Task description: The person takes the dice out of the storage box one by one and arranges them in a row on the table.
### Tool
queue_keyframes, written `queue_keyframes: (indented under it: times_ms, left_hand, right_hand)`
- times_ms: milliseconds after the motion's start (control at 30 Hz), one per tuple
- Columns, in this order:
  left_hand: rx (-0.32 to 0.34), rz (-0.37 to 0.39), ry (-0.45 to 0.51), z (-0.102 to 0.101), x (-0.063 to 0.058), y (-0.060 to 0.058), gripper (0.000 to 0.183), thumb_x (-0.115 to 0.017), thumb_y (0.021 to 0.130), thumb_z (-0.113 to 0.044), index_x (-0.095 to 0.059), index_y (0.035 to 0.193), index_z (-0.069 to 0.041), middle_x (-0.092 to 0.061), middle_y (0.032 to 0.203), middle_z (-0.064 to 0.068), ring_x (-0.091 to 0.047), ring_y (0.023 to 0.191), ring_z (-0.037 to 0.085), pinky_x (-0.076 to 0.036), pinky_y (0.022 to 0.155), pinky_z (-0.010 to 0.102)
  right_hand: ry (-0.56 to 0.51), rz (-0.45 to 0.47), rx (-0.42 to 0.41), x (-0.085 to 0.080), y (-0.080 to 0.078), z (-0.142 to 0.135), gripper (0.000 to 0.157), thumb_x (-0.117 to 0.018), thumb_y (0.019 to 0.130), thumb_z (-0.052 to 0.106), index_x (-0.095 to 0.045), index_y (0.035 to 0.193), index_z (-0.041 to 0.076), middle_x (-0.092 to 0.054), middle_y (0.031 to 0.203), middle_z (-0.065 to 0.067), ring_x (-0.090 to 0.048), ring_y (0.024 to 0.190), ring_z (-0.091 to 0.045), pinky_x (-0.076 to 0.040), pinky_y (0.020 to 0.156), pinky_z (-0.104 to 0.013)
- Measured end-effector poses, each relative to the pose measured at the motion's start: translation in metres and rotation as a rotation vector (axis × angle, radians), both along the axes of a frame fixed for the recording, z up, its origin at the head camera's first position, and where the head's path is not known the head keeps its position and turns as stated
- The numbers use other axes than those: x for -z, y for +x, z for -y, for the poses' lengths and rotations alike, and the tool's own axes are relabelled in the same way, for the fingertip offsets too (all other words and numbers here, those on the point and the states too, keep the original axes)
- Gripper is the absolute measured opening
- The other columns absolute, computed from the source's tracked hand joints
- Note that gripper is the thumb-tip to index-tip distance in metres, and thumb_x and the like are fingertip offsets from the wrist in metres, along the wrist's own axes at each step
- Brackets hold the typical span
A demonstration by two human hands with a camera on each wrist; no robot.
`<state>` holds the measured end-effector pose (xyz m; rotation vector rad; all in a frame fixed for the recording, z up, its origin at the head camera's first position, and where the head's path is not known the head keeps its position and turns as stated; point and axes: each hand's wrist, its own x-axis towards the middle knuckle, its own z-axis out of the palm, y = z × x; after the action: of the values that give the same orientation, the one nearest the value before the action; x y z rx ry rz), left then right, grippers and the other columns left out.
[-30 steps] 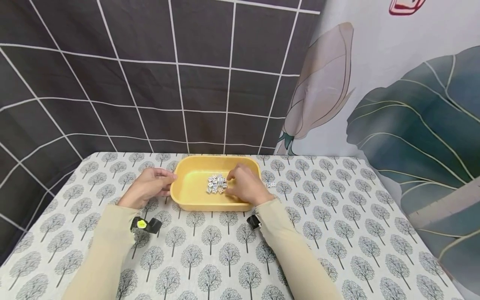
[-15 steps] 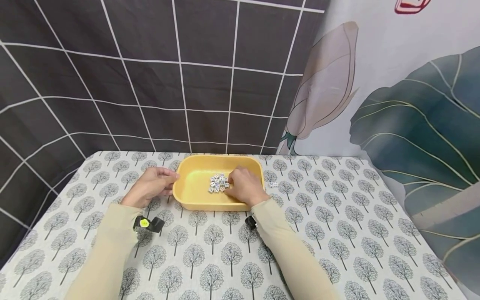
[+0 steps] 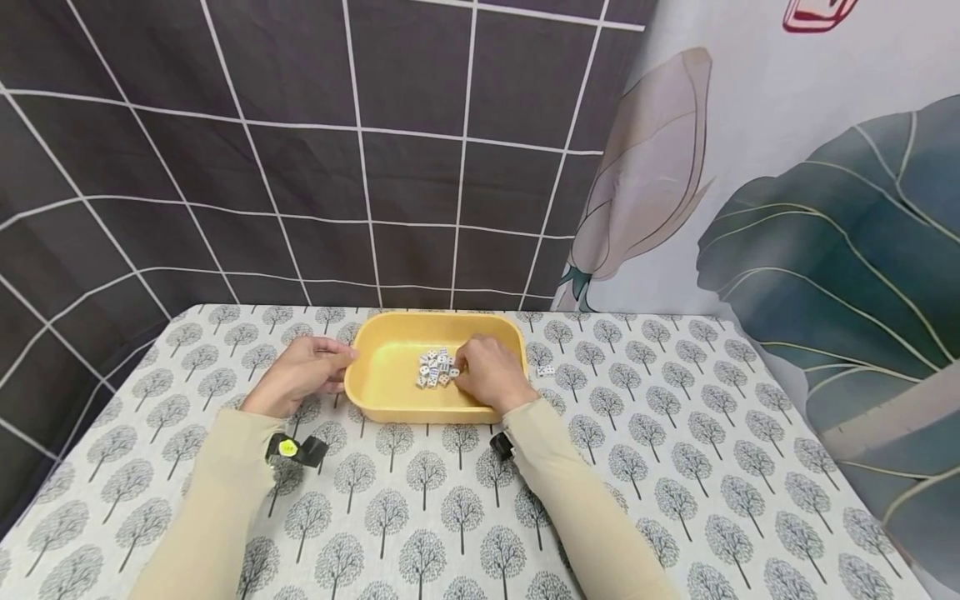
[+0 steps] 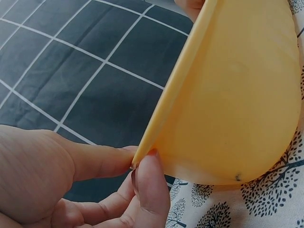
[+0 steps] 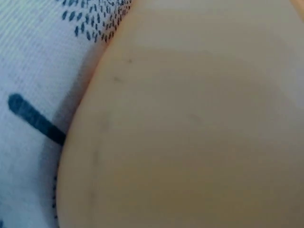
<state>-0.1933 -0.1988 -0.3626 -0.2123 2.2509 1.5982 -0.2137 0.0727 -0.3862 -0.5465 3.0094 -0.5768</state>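
Observation:
My left hand (image 3: 311,367) pinches the left rim of a yellow plastic tub (image 3: 390,412); in the left wrist view the thumb and a finger (image 4: 152,190) grip its edge. Inside the tub, right of the middle, several white dice (image 3: 432,368) with dark pips lie in a close cluster. My right hand (image 3: 491,372) reaches into the tub from the front right, its fingertips at the right side of the cluster, right by a die (image 3: 454,372). The back of that hand partly hides its fingers, and I cannot tell whether they grip this die. The tub's outer wall (image 5: 180,118) fills the right wrist view.
A few white dice (image 3: 545,371) lie in a short row on the tree-print tablecloth (image 3: 637,500), just right of the tub. Behind the table hangs a dark cloth (image 3: 300,167) with white grid lines, and a flower-print curtain (image 3: 675,208) at the right.
The view shifts slightly. My left hand stays at the rim; the right fingertips move only a little beside the dice, and a die shows more clearly at them now.

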Motion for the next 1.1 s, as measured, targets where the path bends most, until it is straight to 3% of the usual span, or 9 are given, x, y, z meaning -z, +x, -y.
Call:
queue_keyframes:
  times_ms: [333,600,867,1100]
  left_hand:
    - [0.006,0.003,-0.002,0.001,0.001,0.0,0.039,-0.056,0.105,-0.015,-0.05,0.134,0.01,-0.065,0.102,0.009,-0.064,0.071,0.005,-0.064,0.071,0.022]
    - [0.005,0.009,0.007,0.002,0.002,-0.001,0.039,-0.056,0.105,-0.015,-0.05,0.135,0.01,-0.065,0.101,0.008,-0.064,0.07,0.005,-0.063,0.069,0.021]
    - [0.004,0.008,0.025,0.002,0.003,-0.001,0.039,-0.056,0.105,-0.013,-0.049,0.134,0.011,-0.067,0.098,0.008,-0.065,0.071,0.005,-0.064,0.07,0.021]
    - [0.003,0.004,0.026,0.002,0.002,-0.001,0.039,-0.056,0.105,-0.014,-0.05,0.135,0.011,-0.067,0.099,0.008,-0.065,0.072,0.006,-0.064,0.071,0.022]
  right_hand:
    - [-0.031,0.06,0.025,-0.009,0.003,-0.003,0.008,-0.082,0.085,0.018,-0.077,0.087,0.012,-0.07,0.099,-0.004,-0.059,0.086,-0.016,-0.055,0.081,-0.031]
    - [-0.063,0.112,0.034,-0.018,0.004,-0.012,0.013,-0.081,0.085,0.016,-0.078,0.097,0.012,-0.07,0.113,-0.005,-0.06,0.095,-0.018,-0.058,0.087,-0.037]
    - [-0.084,0.133,-0.007,-0.024,0.006,-0.018,0.015,-0.083,0.085,0.019,-0.078,0.099,0.014,-0.069,0.113,-0.005,-0.062,0.099,-0.018,-0.059,0.092,-0.037]
    - [-0.077,0.095,-0.058,-0.036,0.006,-0.024,0.013,-0.082,0.085,0.017,-0.079,0.097,0.013,-0.07,0.11,-0.003,-0.064,0.105,-0.02,-0.058,0.096,-0.038]
